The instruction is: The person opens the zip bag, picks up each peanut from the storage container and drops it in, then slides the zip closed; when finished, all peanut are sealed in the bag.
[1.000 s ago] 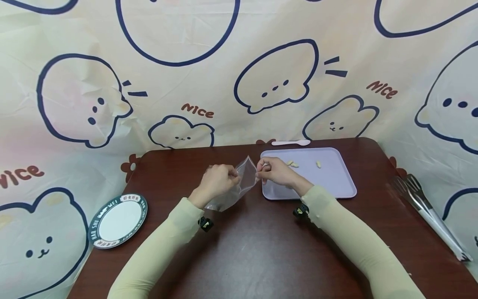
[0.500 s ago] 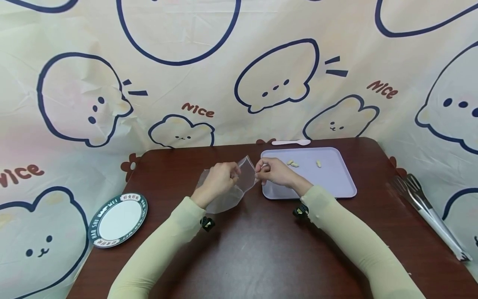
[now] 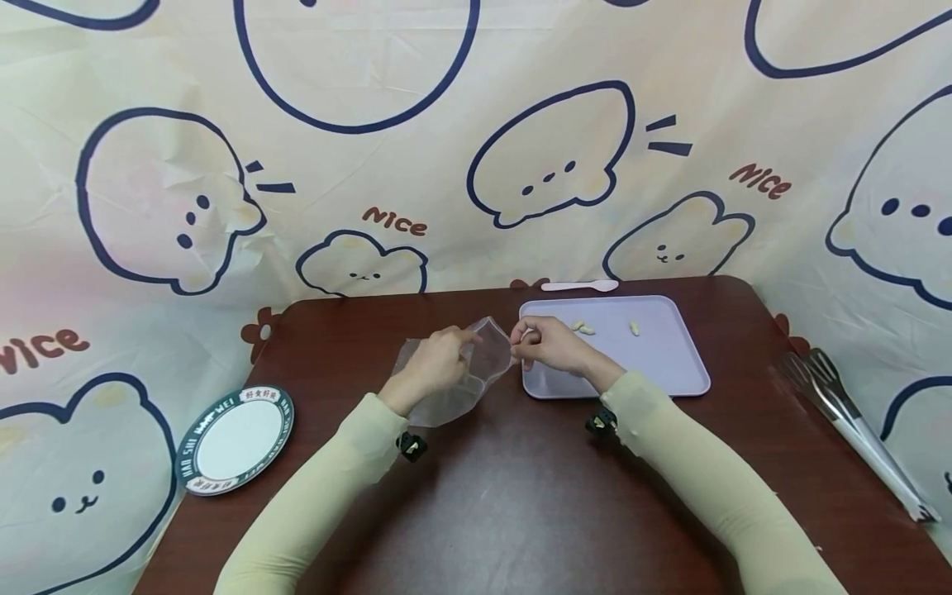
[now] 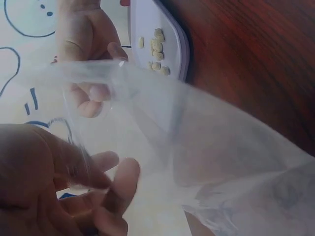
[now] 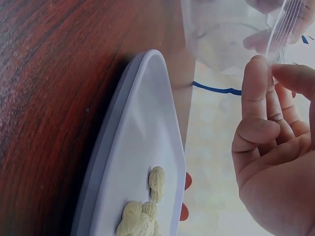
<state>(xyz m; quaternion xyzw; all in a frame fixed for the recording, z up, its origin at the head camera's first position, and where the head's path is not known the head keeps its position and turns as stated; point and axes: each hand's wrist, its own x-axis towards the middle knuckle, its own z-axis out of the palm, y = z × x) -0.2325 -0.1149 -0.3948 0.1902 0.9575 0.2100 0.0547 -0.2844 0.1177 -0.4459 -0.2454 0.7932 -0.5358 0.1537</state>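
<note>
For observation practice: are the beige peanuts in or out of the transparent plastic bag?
Out: visible peanuts lie on the lilac rectangular tray.

Table (image 3: 491, 516): glossy, dark brown
Left: 1 green-rimmed plate (image 3: 236, 440)
Back: 1 pale spoon (image 3: 580, 286) behind 1 lavender tray (image 3: 654, 364)
Right: metal tongs (image 3: 866, 446)

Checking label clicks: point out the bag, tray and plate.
Bag (image 4: 211, 142), left wrist view: clear film side.
Tray (image 3: 650, 355), head view: bare floor.
Plate (image 3: 236, 440), head view: white centre.
</note>
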